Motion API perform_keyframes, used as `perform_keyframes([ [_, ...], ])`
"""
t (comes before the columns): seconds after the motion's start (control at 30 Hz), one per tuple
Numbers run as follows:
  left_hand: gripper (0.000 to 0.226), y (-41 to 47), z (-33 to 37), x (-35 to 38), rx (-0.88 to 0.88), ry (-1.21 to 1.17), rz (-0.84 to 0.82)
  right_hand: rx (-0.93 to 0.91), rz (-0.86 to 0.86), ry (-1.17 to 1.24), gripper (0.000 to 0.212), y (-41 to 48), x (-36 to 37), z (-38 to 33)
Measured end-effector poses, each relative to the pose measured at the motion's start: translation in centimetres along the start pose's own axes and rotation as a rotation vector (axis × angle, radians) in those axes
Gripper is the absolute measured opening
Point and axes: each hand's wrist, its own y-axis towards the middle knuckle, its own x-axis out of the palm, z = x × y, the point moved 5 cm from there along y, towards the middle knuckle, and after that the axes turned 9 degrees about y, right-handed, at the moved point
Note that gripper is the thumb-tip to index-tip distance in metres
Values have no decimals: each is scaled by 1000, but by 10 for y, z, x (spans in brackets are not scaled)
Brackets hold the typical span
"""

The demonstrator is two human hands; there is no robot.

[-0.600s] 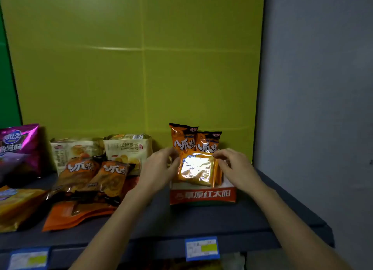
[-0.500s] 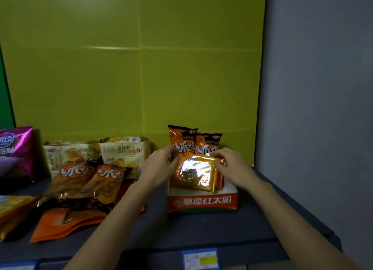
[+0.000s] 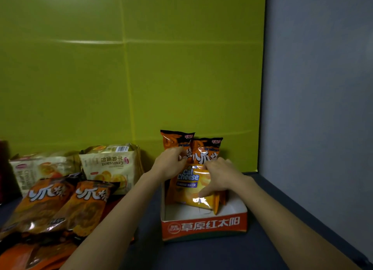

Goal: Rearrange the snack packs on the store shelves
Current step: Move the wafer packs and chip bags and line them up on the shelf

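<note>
Cheese wafer pack (image 3: 188,181) stands on end in an orange cardboard tray (image 3: 203,227) on the dark store shelf (image 3: 201,255), left hand (image 3: 170,164) curled round its upper-left corner, right hand (image 3: 221,174) clasping its right edge with thumb across the front; two orange snack bags (image 3: 207,149) stand just behind it.

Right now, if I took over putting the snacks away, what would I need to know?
Left hand grips the Cal Cheese pack at its top left corner; right hand holds its right side, thumb on the front.
The pack stands tilted in the cardboard tray, in front of two upright orange packs.
Done: those packs are in the tray.
Left: let go, then tidy the loose orange packs and croissant packs on the shelf to the left.
</note>
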Motion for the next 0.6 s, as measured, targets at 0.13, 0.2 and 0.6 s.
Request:
perform_keyframes([
  [0.13,30,7,-4,9,-7,-46,-69,24,0,108,78,-2,-10,0],
  [0.2,31,10,-5,11,-26,-83,-105,33,62,252,70,-6,-22,2],
  [0.6,31,15,-6,23,-29,-329,-487,140,488,823,30,-58,-88,69],
])
